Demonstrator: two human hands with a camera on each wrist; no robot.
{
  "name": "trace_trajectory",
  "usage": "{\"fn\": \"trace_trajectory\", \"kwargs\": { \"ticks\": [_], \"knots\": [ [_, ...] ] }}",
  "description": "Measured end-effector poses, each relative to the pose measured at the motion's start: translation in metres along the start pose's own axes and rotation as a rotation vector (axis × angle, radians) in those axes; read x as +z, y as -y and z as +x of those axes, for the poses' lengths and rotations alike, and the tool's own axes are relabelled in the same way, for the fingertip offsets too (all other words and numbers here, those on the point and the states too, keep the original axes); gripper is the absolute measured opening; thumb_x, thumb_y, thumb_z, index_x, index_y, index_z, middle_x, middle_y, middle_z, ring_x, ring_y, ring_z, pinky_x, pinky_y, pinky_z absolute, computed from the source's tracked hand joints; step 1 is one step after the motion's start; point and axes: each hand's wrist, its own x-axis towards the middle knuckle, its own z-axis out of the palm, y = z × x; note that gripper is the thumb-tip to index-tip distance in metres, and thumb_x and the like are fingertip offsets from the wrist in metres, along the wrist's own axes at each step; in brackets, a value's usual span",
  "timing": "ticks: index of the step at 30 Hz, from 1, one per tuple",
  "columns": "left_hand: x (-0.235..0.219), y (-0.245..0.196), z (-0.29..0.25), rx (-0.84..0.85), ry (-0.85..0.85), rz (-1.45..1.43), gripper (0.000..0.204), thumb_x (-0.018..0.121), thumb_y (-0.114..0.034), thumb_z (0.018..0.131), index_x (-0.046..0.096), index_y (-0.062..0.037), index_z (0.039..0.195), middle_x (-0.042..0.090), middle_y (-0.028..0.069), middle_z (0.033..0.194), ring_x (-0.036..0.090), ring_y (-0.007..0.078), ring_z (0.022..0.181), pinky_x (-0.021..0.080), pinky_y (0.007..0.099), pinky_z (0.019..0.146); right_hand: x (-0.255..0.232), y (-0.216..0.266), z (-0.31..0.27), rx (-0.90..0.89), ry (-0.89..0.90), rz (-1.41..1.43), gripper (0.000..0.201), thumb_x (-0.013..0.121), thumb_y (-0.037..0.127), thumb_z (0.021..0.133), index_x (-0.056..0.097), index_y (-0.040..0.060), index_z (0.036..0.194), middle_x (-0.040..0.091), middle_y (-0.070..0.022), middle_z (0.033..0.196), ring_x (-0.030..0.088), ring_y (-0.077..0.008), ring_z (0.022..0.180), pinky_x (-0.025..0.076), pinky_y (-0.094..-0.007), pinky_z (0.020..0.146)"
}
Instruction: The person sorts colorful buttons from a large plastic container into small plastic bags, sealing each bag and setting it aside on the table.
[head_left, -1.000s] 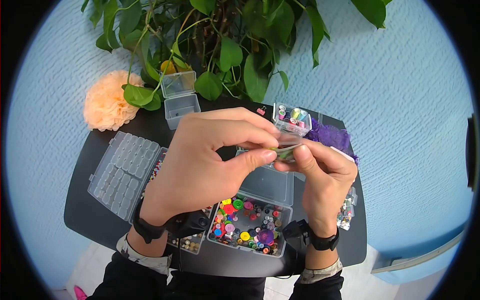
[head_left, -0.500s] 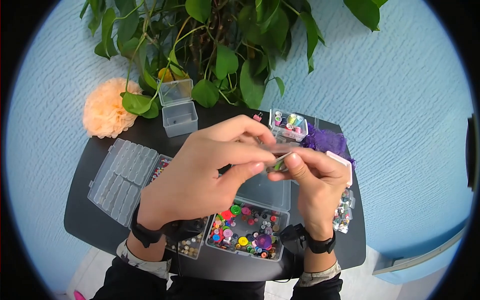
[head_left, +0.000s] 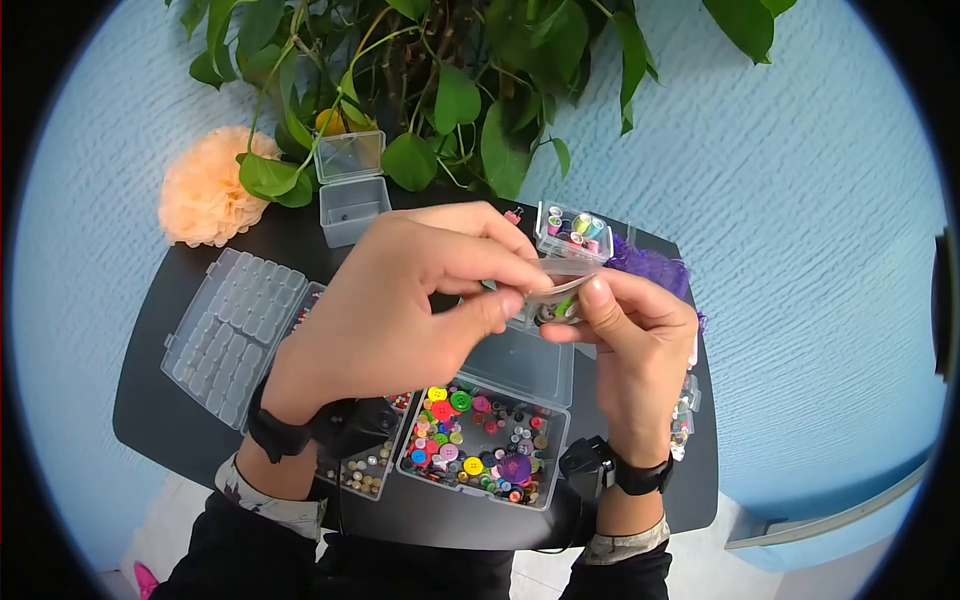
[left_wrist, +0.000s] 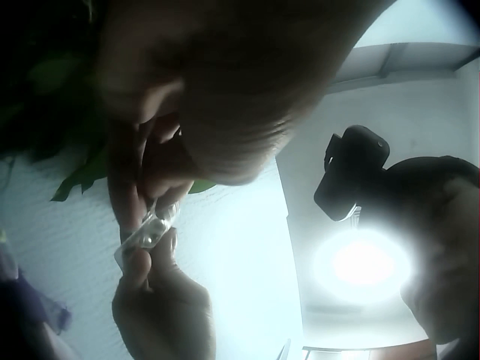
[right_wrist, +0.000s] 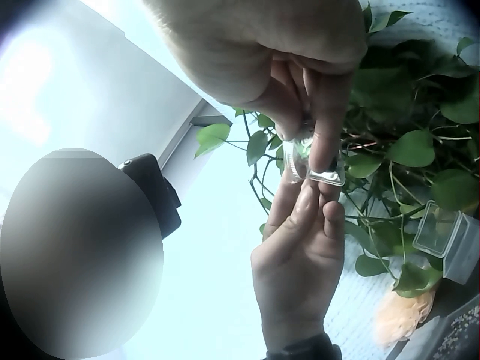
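Note:
Both hands hold a small clear plastic bag (head_left: 562, 308) in front of me, above the table; green and dark bits show through it. My left hand (head_left: 365, 310) pinches the bag's left edge between thumb and fingers. On the other side, my right hand (head_left: 645, 350) grips it with the thumb in front and fingers behind. The bag's upper edges stand slightly apart in the head view. In the right wrist view the plastic bag (right_wrist: 327, 178) glints between the fingertips. Below the hands sits an open clear box of colourful buttons (head_left: 480, 440).
An open empty box (head_left: 355, 210) stands at the back left, beside a peach paper pompom (head_left: 215, 190). A box of thread spools (head_left: 575, 232) and purple mesh (head_left: 650, 272) lie back right. A compartment case (head_left: 235, 335) lies left. Plant leaves (head_left: 457, 95) hang over the back.
The left fingers have shifted along the bag's edge, and its contents show more clearly than half a second ago. Both hands still hold it in about the same place.

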Motion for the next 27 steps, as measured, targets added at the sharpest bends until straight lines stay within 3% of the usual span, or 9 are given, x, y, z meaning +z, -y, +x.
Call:
{"fn": "trace_trajectory", "kwargs": {
  "ticks": [6, 10, 12, 17, 22, 25, 27],
  "knots": [
    [-0.0014, -0.0008, 0.0009, 0.154, -0.023, 0.173, 0.016, 0.077, 0.001, 0.078, 0.074, 0.0008, 0.094, 0.07, 0.0113, 0.1, 0.069, 0.0158, 0.081, 0.055, 0.0256, 0.073, 0.0032, -0.0008, -0.0014, 0.002, -0.015, 0.019, 0.019, 0.069, 0.006, 0.092, 0.07, -0.0092, 0.104, 0.072, -0.019, 0.096, 0.072, -0.0226, 0.075, 0.064, -0.0302, 0.065],
    [0.0027, -0.0043, -0.0006, 0.109, -0.135, 0.228, 0.01, 0.078, 0.002, 0.077, 0.074, 0.0008, 0.086, 0.071, 0.0108, 0.094, 0.069, 0.0144, 0.081, 0.054, 0.0247, 0.074, 0.0057, 0.0011, -0.0019, 0.051, 0.0, 0.047, 0.02, 0.07, 0.006, 0.091, 0.07, -0.0091, 0.104, 0.072, -0.0189, 0.095, 0.072, -0.0224, 0.076, 0.063, -0.0296, 0.065],
    [0.005, -0.0017, -0.0014, 0.007, -0.185, 0.084, 0.008, 0.076, 0.005, 0.077, 0.073, 0.0029, 0.085, 0.071, 0.0119, 0.094, 0.068, 0.013, 0.081, 0.054, 0.0232, 0.073, 0.0052, 0.002, -0.0027, 0.071, 0.009, 0.003, 0.021, 0.071, 0.007, 0.09, 0.071, -0.0089, 0.104, 0.072, -0.019, 0.096, 0.072, -0.0219, 0.076, 0.063, -0.0296, 0.065],
    [0.0041, -0.0034, -0.0006, -0.022, -0.181, 0.018, 0.006, 0.075, 0.006, 0.078, 0.071, 0.0048, 0.082, 0.07, 0.0133, 0.094, 0.068, 0.0125, 0.08, 0.055, 0.0223, 0.072, 0.0059, 0.0023, -0.0013, 0.046, 0.022, -0.031, 0.016, 0.072, 0.004, 0.089, 0.073, -0.0061, 0.101, 0.073, -0.015, 0.096, 0.07, -0.0166, 0.077, 0.06, -0.0261, 0.064],
    [0.0048, -0.0059, -0.0008, -0.096, -0.171, -0.039, 0.005, 0.075, 0.007, 0.078, 0.07, 0.0056, 0.08, 0.07, 0.0141, 0.094, 0.068, 0.0125, 0.079, 0.056, 0.0225, 0.071, 0.0041, 0.002, -0.0005, -0.083, 0.044, -0.184, 0.014, 0.075, 0.001, 0.085, 0.075, -0.0044, 0.099, 0.068, -0.0079, 0.083, 0.061, -0.0094, 0.068, 0.046, -0.0193, 0.056],
    [0.0048, -0.0065, -0.0006, -0.098, -0.165, -0.07, 0.01, 0.075, 0.006, 0.078, 0.068, 0.0053, 0.084, 0.07, 0.0128, 0.092, 0.068, 0.0121, 0.08, 0.056, 0.0228, 0.072, 0.0051, 0.0051, -0.0001, -0.099, 0.041, -0.22, 0.013, 0.075, 0.0, 0.084, 0.075, -0.0051, 0.096, 0.067, -0.0076, 0.082, 0.061, -0.0097, 0.065, 0.044, -0.0195, 0.054],
    [0.0064, -0.0074, -0.0001, -0.105, -0.185, -0.142, 0.022, 0.076, 0.006, 0.079, 0.061, 0.0034, 0.095, 0.07, 0.0117, 0.091, 0.068, 0.0118, 0.08, 0.056, 0.0229, 0.072, 0.0045, 0.0052, -0.0006, -0.093, 0.053, -0.209, 0.012, 0.075, -0.001, 0.084, 0.074, -0.0054, 0.095, 0.067, -0.0078, 0.083, 0.061, -0.0098, 0.064, 0.045, -0.0193, 0.054]
  ]
}}
